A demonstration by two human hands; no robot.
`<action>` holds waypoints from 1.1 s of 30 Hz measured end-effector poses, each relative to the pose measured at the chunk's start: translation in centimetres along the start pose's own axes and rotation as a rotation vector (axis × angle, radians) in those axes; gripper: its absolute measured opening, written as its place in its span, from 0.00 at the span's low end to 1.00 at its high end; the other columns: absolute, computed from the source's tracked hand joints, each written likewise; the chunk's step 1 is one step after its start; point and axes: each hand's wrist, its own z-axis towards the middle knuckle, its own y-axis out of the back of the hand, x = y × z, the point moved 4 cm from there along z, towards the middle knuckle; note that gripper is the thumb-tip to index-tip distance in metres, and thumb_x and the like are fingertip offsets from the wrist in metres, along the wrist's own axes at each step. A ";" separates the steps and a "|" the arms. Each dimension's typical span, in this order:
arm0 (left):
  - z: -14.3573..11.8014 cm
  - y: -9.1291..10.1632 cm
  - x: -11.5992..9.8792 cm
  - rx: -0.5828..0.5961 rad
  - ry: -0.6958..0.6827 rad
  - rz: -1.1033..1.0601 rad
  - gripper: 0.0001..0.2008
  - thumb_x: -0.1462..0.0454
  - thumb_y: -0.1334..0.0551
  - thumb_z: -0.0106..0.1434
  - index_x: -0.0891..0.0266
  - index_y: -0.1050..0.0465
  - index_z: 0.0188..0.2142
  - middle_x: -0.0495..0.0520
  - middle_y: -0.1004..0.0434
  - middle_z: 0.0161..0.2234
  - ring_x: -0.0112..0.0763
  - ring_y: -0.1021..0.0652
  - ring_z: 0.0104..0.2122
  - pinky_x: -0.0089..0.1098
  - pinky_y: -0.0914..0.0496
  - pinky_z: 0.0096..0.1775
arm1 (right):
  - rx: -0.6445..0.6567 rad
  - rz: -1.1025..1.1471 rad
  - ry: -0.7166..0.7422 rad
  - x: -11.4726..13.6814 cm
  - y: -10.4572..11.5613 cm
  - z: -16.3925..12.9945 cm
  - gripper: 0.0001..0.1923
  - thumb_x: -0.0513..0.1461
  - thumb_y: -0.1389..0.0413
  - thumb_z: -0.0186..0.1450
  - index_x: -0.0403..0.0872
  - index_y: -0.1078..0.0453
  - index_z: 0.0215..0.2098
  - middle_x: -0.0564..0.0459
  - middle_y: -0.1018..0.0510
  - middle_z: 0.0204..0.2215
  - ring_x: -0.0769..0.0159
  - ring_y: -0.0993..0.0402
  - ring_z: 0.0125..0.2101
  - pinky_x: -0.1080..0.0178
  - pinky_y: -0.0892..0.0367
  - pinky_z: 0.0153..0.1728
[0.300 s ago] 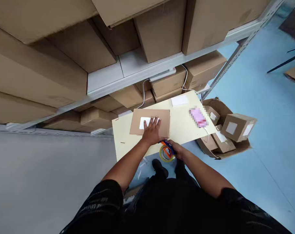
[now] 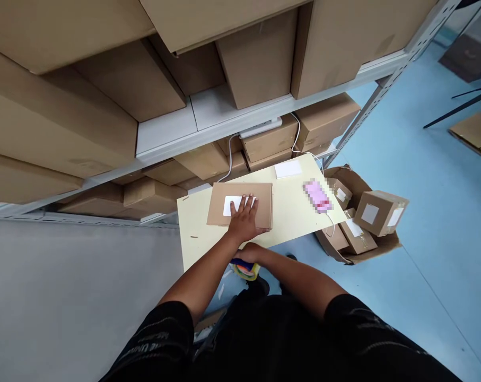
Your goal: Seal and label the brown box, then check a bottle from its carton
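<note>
A flat brown cardboard box with a white label lies on the cream table. My left hand presses on its top, palm down and fingers spread, partly over the label. Just below the table's near edge, my right hand is closed around a tape dispenser with blue and orange parts and a yellow-rimmed roll. My left forearm hides part of the dispenser.
A pink, pixelated object and a white stack of labels or paper lie on the table. To its right, an open carton holds several labelled boxes. Shelving full of cartons stands behind.
My right hand has carried the tape dispenser leftward and slightly down, from the box's near right corner to beside my left forearm. My left hand stays on the box. The view has shifted a little.
</note>
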 end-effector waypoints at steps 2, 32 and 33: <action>0.0 -0.1 0.0 -0.008 -0.002 -0.008 0.58 0.36 0.35 0.61 0.62 0.57 0.78 0.66 0.61 0.78 0.60 0.59 0.76 0.67 0.72 0.69 | 0.013 -0.133 0.023 0.8 -1.1 -0.3 0.28 0.61 0.36 0.59 0.44 0.20 0.32 0.41 0.15 0.36 0.48 0.18 0.40 0.60 0.33 0.38; -11.0 1.5 7.8 -0.554 0.418 -0.734 0.24 0.52 0.38 0.71 0.58 0.29 0.62 0.64 0.31 0.66 0.47 0.32 0.68 0.50 0.38 0.69 | -1.038 -0.572 0.066 -11.2 17.3 -6.0 0.24 0.46 0.48 0.70 0.41 0.25 0.57 0.33 0.18 0.48 0.43 0.25 0.53 0.45 0.39 0.58; -12.2 0.5 9.2 -0.549 0.516 -0.825 0.25 0.51 0.40 0.72 0.59 0.29 0.63 0.64 0.29 0.65 0.47 0.28 0.65 0.50 0.34 0.66 | -1.036 -0.471 0.147 -11.0 17.0 -6.5 0.26 0.48 0.49 0.71 0.43 0.25 0.58 0.35 0.19 0.52 0.44 0.26 0.55 0.47 0.38 0.60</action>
